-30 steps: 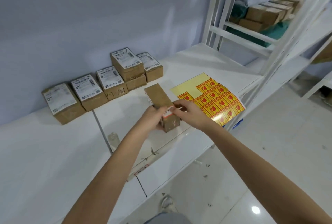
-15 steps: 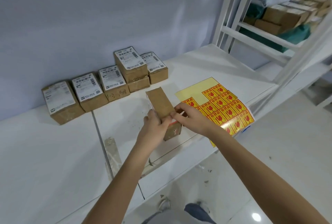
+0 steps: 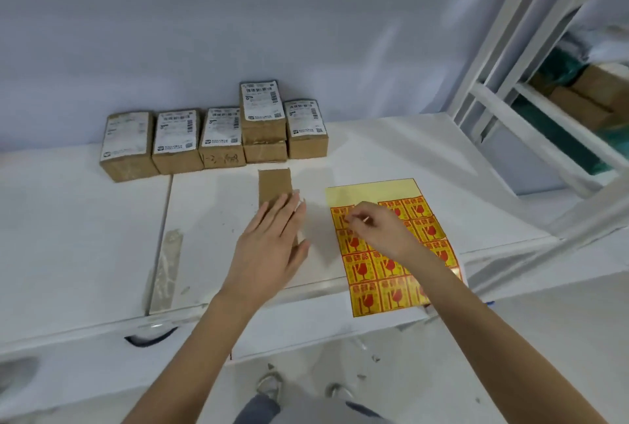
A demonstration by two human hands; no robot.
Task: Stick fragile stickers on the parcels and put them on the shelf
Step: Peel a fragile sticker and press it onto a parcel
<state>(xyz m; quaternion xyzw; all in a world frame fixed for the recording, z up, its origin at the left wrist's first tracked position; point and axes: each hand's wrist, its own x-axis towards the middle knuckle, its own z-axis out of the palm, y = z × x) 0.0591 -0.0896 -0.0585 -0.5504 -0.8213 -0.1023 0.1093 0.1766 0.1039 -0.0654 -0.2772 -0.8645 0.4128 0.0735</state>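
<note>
Parcel (image 3: 274, 185) is the plain brown box lying flat on the white table (image 3: 85, 236), at about 12 o'clock from the left hand (image 3: 270, 246) and in front of the row of labelled parcels (image 3: 218, 136) against the wall.

Head view: the step in hand looks like fetching a fragile sticker. The right hand (image 3: 377, 229) is over the upper left of the sticker sheet (image 3: 371, 192), which lies at 3 o'clock from the parcel, its near end overhanging the table edge. Thumb and forefinger are drawn together as if picking at a sticker's corner; whether one is lifted I cannot tell.

The left hand lies palm down on the parcel's near end with fingers straight, pressing rather than gripping.

Next the sticker must peel cleanly, then go onto the parcel. The white shelf frame (image 3: 503, 39) stands at 2 o'clock.
</note>
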